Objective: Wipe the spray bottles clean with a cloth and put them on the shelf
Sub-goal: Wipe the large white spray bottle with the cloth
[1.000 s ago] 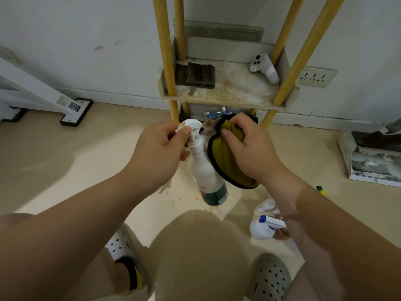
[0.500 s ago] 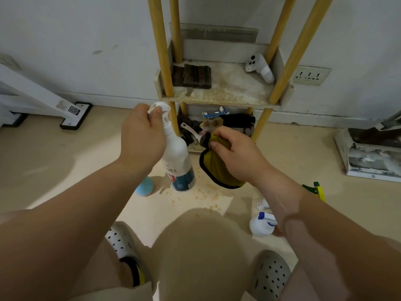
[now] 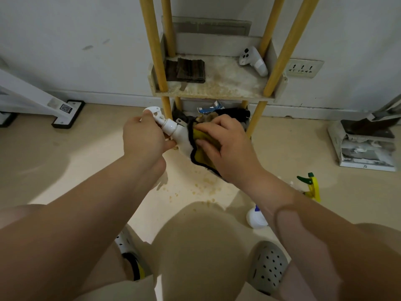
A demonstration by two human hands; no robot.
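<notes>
My left hand (image 3: pixel 144 137) grips the white spray bottle (image 3: pixel 173 129) by its nozzle and neck, holding it tilted with the body pointing right. My right hand (image 3: pixel 225 146) presses a yellow cloth with a black edge (image 3: pixel 200 156) around the bottle's body, which the cloth mostly hides. Just beyond my hands stands the shelf (image 3: pixel 217 92) with yellow wooden posts and a stained white tray. On the floor at my right lie a white spray bottle (image 3: pixel 256 218) and a yellow one with a green trigger (image 3: pixel 311 185).
On the shelf tray lie a dark folded cloth (image 3: pixel 188 70) and a white controller (image 3: pixel 253 60). The lower tier (image 3: pixel 246 123) holds dark clutter. Crumbs speckle the floor (image 3: pixel 201 187). A white stand foot (image 3: pixel 67 112) is at left, a box (image 3: pixel 364 148) at right, a wall socket (image 3: pixel 303 68) behind.
The bottle went from hanging upright at the left to tilted sideways in front of the shelf. My right hand brought the cloth back onto its body.
</notes>
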